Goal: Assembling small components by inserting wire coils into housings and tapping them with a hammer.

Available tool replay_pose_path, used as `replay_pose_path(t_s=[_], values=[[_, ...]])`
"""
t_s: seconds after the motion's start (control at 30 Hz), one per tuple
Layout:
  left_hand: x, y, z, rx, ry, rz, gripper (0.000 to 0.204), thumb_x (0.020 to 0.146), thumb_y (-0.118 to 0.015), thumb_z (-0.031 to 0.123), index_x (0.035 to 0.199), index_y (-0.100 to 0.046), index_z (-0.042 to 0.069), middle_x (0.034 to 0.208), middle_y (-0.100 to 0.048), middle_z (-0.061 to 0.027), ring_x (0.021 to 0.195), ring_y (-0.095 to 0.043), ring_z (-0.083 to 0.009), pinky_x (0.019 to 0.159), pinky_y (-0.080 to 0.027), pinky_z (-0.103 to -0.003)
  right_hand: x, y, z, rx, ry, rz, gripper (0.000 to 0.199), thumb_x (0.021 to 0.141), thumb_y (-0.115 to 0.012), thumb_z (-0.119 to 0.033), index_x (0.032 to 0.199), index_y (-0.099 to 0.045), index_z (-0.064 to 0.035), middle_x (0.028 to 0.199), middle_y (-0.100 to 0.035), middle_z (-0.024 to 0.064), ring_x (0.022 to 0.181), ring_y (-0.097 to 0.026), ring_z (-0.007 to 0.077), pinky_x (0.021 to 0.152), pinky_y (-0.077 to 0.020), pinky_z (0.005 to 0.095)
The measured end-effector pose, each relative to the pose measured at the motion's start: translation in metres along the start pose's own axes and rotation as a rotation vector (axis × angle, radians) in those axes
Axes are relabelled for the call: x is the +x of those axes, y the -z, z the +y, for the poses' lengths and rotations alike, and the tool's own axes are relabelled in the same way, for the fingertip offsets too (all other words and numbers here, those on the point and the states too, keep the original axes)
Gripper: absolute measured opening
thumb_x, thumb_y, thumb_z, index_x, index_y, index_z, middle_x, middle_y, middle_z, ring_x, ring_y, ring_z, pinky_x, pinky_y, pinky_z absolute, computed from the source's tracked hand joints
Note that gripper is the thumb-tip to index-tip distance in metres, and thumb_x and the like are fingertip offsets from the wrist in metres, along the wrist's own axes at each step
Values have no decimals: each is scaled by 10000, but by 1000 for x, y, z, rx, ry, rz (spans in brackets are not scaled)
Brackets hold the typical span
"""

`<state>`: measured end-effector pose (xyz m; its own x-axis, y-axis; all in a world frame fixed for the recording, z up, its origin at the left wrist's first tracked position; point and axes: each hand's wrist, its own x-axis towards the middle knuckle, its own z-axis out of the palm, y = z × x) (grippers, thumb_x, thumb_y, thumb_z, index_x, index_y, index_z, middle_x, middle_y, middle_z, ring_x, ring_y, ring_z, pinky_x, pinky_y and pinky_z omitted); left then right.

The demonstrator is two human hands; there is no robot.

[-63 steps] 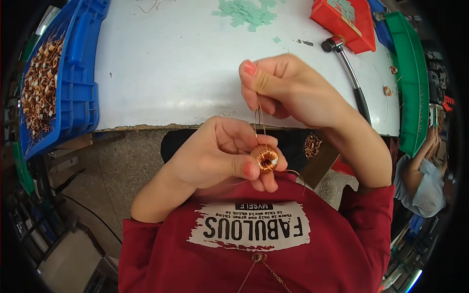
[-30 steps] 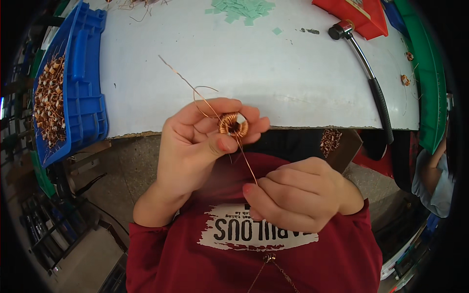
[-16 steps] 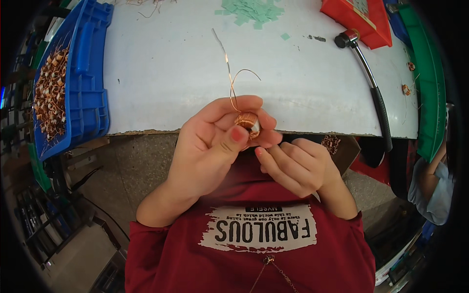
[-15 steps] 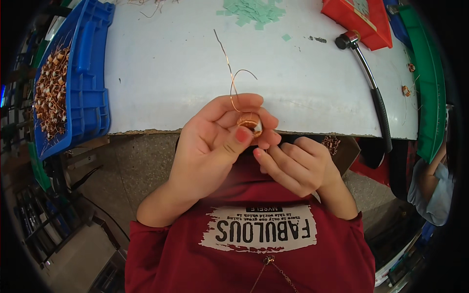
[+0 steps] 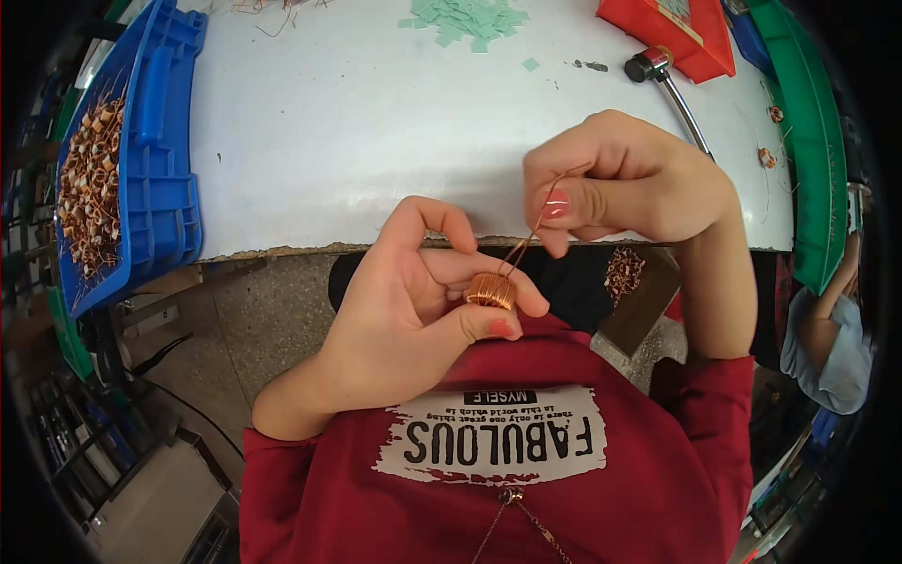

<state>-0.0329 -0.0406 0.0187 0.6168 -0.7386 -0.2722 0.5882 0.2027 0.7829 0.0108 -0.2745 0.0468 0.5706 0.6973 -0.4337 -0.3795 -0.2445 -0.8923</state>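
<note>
Copper wire, thin and bare, runs taut from a small ring-shaped coil wound in copper up to the right hand, which pinches the strand between thumb and forefinger above the front edge of the pale grey worktop. The left hand is closed around the coil, thumb under it and fingers over it, holding it just below that edge, over the lap. The coil looks light and rigid, best gripped by its outer rim so the windings stay put; the wire seems springy and easy to kink, so a hold close to the coil would likely suit it. At the left a blue plastic bin holds many similar coils, and a metal hammer lies at the far right.
</note>
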Motion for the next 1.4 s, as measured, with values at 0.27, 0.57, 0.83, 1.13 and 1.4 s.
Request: replay_pose_path(t_s=[0.27, 0.57, 0.83, 1.13, 1.4], values=[[7, 0, -1, 228, -25, 76, 407, 789, -554, -172, 945, -270, 74, 918, -650, -228, 692, -620, -188, 682, -522, -231, -1, 26, -15, -612, 274, -57, 68, 801, -568, 11, 773, -621, -19, 666, -609, 33, 588, -500, 192, 560, -418, 292], [16, 5, 26, 391, -12, 76, 354, 857, -573, -62, 1084, -320, 36, 1018, -657, -162, 1001, -615, -229, 779, -489, -245, -1, 27, -61, -986, 316, 48, 117, 776, -601, -24, 885, -641, -39, 821, -645, 78, 684, -550, 253, 659, -448, 320], [23, 1, 71, 29, -610, 191, 412, 927, -547, 76, 1289, -366, 1, 1173, -596, -198, 1325, -381, -284, 1007, -344, -318, 25, -20, -34, -321, 684, 749, 233, 842, -583, -75, 1067, -628, -33, 1032, -648, 86, 889, -576, 217, 794, -457, 308], [39, -5, 74, -8, -540, 228, 371, 950, -505, 128, 1280, -400, -7, 1282, -513, -194, 1368, -301, -276, 1049, -284, -338, 67, -50, -2, -320, 957, 766, 253, 810, -607, -51, 1064, -610, -51, 1009, -616, 68, 856, -524, 195, 809, -413, 290], [35, 0, 74, -23, -467, 333, 328, 977, -471, 209, 1225, -503, -2, 1336, -481, -186, 1356, -319, -220, 965, -320, -304, 66, -59, 9, -426, 790, 828, 170, 767, -624, -5, 930, -616, -52, 769, -557, 42, 690, -468, 195, 731, -404, 306]])
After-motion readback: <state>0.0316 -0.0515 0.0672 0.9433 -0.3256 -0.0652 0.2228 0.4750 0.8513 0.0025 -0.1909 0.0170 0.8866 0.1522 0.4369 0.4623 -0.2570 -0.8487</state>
